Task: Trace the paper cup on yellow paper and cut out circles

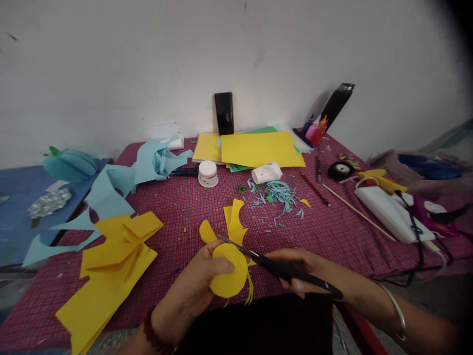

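Note:
My left hand (201,278) pinches a round yellow paper piece (229,271) near the table's front edge, with thin strips hanging from its right side. Black scissors (273,264) are gripped in my right hand (299,271), blades pointing left and lying across the top of the yellow circle. Just beyond the circle, a curved yellow paper offcut (233,222) rests on the red checked tablecloth (177,207).
Folded yellow sheets (111,266) and light-blue cut paper (121,182) lie at left. Blue and green snippets (279,197), a tipped paper cup (266,172), a white jar (208,173), a yellow paper stack (258,148), glue bottles (317,130), tape (340,170), a glue gun (380,180) and sticks lie behind.

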Demonstrator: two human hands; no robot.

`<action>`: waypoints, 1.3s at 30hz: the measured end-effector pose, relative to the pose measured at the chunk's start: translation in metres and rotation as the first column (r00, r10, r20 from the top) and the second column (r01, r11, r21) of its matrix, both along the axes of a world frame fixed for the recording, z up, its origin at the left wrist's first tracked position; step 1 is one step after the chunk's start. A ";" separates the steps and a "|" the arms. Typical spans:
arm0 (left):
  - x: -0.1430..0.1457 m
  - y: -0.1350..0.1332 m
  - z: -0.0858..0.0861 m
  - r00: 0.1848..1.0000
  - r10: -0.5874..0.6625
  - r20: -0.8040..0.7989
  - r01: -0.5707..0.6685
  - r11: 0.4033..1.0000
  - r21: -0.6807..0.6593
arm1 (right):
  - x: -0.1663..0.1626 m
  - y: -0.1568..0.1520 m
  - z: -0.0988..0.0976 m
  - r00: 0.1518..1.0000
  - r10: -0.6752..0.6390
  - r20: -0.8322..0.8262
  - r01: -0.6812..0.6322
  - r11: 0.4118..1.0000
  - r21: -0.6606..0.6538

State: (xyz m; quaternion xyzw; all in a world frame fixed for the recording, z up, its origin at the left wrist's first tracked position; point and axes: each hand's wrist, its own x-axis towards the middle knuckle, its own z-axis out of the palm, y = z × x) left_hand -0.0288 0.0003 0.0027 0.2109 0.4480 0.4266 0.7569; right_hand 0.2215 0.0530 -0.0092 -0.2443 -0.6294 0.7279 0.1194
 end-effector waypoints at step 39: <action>-0.002 0.001 0.004 0.984 0.173 0.046 -0.173 0.985 -0.013 | 0.027 0.010 0.007 0.916 -0.348 0.197 0.243 0.875 0.419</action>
